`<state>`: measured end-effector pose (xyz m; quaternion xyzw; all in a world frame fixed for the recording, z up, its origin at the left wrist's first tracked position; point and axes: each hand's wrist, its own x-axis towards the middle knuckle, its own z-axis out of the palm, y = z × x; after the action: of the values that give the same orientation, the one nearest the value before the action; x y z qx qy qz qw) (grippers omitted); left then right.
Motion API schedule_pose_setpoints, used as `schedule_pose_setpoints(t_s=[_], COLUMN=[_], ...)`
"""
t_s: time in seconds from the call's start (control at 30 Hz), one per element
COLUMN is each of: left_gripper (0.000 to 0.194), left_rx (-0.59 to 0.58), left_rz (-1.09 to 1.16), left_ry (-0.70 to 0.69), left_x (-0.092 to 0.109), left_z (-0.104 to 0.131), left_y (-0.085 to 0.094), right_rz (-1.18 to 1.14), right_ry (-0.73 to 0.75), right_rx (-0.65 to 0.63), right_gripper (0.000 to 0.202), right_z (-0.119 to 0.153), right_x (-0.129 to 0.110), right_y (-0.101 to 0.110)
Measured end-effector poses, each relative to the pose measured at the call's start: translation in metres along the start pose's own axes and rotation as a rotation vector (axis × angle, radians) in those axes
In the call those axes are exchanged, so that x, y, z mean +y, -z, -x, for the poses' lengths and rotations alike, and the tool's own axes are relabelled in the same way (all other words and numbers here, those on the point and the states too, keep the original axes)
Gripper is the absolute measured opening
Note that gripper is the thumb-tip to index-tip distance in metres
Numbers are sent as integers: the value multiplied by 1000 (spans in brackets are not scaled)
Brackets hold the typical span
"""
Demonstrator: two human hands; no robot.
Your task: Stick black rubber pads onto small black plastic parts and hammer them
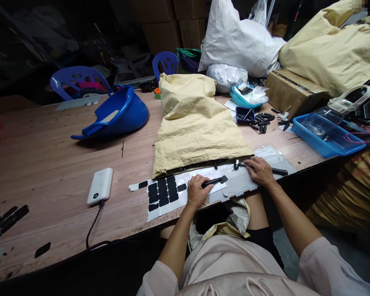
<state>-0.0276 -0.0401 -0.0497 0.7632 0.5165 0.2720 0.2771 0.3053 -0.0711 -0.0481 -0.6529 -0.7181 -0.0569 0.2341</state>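
Observation:
My left hand [198, 190] is closed around a slim black pen-shaped piece [212, 181], which lies nearly level over the grey cardboard [242, 181]. At the piece's far end is a small dark rounded pad [224, 179]. My right hand [260, 171] grips a small hammer by its shaft, near the metal head [236, 164]; its black handle [279, 171] sticks out on the other side. Left of my hands, a white backing sheet [182, 196] carries rows of black rounded stickers [162, 191]. A short black bit [216, 166] stands just beyond my left hand.
A yellow woven sack [197, 123] lies directly beyond my hands. A blue scoop [123, 113] and a white power bank [100, 186] with a cable are to the left. On the right are loose black parts [261, 121], a blue basket [325, 139] and a carton [296, 92].

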Motion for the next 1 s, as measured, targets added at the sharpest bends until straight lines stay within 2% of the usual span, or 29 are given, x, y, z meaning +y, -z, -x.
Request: schedule_pose_setpoints(t_s=[0.5, 0.73, 0.8, 0.9, 1.0], left_gripper=[15, 13, 11, 10, 17], left_rx=[-24, -1, 37, 64, -42], left_rz=[-26, -53, -51, 42, 209], left_ry=[25, -59, -136, -270, -359], left_x=[6, 4, 7, 13, 17], left_z=[0, 4, 13, 39, 74], left_y=[3, 4, 4, 6, 5], right_rz=[-9, -9, -7, -8, -10], right_ry=[28, 28, 29, 30, 25], right_rx=[38, 47, 49, 49, 48], right_gripper=[26, 25, 25, 25, 25], right_z=[2, 1, 1, 1, 2], right_x=[3, 3, 4, 4, 4], right_y=[-3, -4, -5, -6, -6])
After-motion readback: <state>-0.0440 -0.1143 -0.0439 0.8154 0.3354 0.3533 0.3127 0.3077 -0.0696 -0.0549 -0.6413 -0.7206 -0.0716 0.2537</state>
